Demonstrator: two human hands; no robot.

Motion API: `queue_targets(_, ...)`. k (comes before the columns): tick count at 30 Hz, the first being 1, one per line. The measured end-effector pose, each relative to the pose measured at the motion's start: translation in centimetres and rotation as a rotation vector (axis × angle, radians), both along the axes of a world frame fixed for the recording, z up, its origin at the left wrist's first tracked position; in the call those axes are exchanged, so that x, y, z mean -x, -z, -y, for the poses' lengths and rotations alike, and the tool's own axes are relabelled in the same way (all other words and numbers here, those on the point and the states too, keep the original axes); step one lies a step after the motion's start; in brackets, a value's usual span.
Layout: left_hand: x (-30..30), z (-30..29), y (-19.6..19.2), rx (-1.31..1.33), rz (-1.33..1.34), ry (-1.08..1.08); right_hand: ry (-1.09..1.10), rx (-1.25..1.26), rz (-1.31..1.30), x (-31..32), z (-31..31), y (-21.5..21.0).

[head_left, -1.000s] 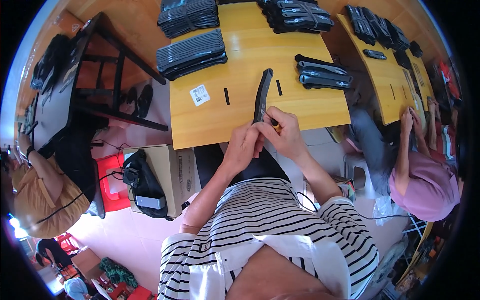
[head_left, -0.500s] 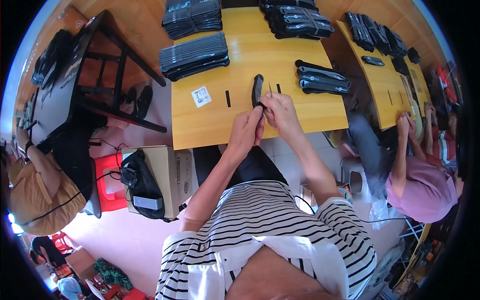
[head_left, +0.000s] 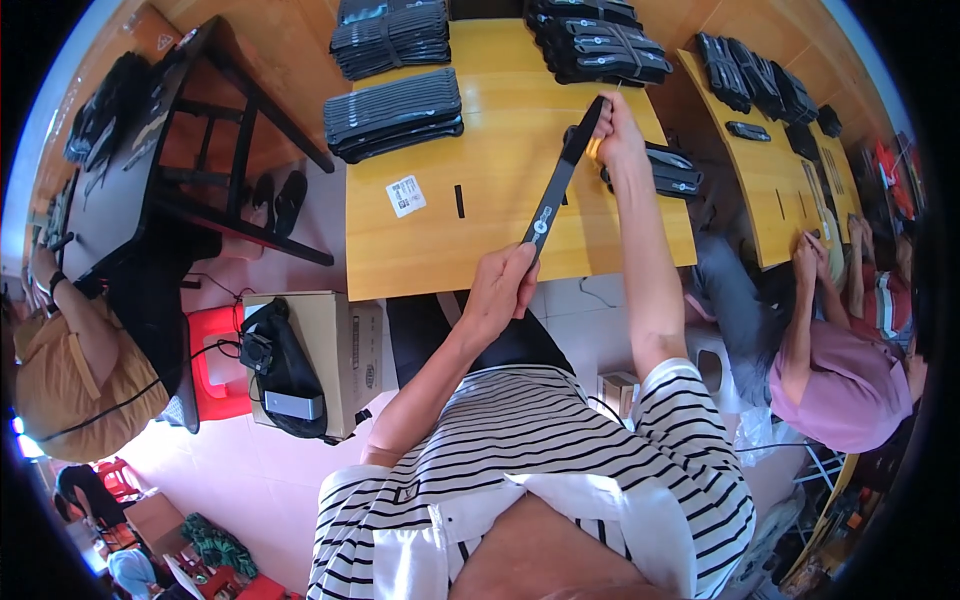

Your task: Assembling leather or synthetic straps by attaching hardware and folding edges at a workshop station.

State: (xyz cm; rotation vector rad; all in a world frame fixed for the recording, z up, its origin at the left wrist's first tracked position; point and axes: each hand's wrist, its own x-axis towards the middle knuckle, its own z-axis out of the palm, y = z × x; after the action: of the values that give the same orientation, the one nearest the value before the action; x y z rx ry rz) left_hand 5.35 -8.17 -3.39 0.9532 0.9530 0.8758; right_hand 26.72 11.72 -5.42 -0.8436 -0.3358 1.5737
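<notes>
A flat black strap (head_left: pixel 550 200) with a small pale print runs slantwise over the yellow table (head_left: pixel 420 255). My left hand (head_left: pixel 498 285) is closed on its near end, just off the table's front edge. My right hand (head_left: pixel 622 130) is closed at the strap's far end, arm stretched forward. Something yellow (head_left: pixel 594 148), too small to name, shows under the right fingers, and a thin pointed tip sticks up past them. Just right of that hand, partly behind the wrist, lies a small pile of black straps (head_left: pixel 672 172).
Stacked black straps (head_left: pixel 393 112) lie at the table's left, with tied bundles (head_left: pixel 600 42) farther back. A white label (head_left: pixel 405 197) and a dark slot (head_left: pixel 460 201) mark the tabletop. A cardboard box (head_left: pixel 335 350) stands at left. Co-workers sit at tables on both sides.
My right hand has moved forward and right, away from my left hand. The strap, bunched and folded between the hands before, now stretches out straight between them.
</notes>
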Motion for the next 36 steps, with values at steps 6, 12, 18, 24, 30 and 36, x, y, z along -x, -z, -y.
queue_targets(6,0.8,0.6,-0.5,-0.042,0.086,-0.037,0.006,-0.034,0.058,-0.1,-5.8,-3.2)
queue_targets(12,2.2,2.4,-0.9,0.047,0.057,-0.076,0.156,-0.017,0.142,-0.3,-8.9,-5.1)
queue_targets(18,5.5,5.6,-1.4,0.024,-0.125,-0.021,0.250,-0.214,0.005,-4.4,-10.7,-6.9)
queue_targets(24,9.4,4.0,2.5,0.057,-0.016,-0.319,-0.394,-0.500,0.093,-5.6,-5.6,-11.4)
queue_targets(30,12.9,2.7,7.8,0.309,-0.354,-0.432,0.000,-0.485,1.024,0.7,6.9,-13.6)
queue_targets(36,13.4,2.4,5.7,0.315,-0.845,-0.380,-0.023,-0.470,1.344,-0.8,11.6,-11.4)
